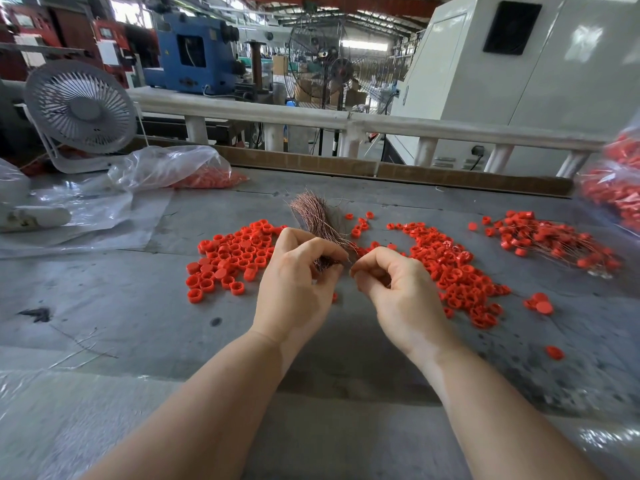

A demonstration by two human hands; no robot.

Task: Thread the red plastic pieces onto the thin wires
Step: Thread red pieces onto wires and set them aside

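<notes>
My left hand (298, 282) grips a bundle of thin copper-coloured wires (313, 214) that fans up and away from me. Close beside it, my right hand (391, 285) has thumb and forefinger pinched at the bundle's lower end, on what looks like a single wire. Loose red plastic pieces lie in a pile to the left (230, 258) and a bigger pile to the right (453, 268). Farther right sits a heap of red pieces with wires through them (550, 239).
A grey worktable (138, 306) carries clear plastic bags, one holding red pieces (207, 176) at back left and another (614, 188) at the right edge. A white desk fan (81, 109) stands back left. A white railing (346, 121) runs behind the table.
</notes>
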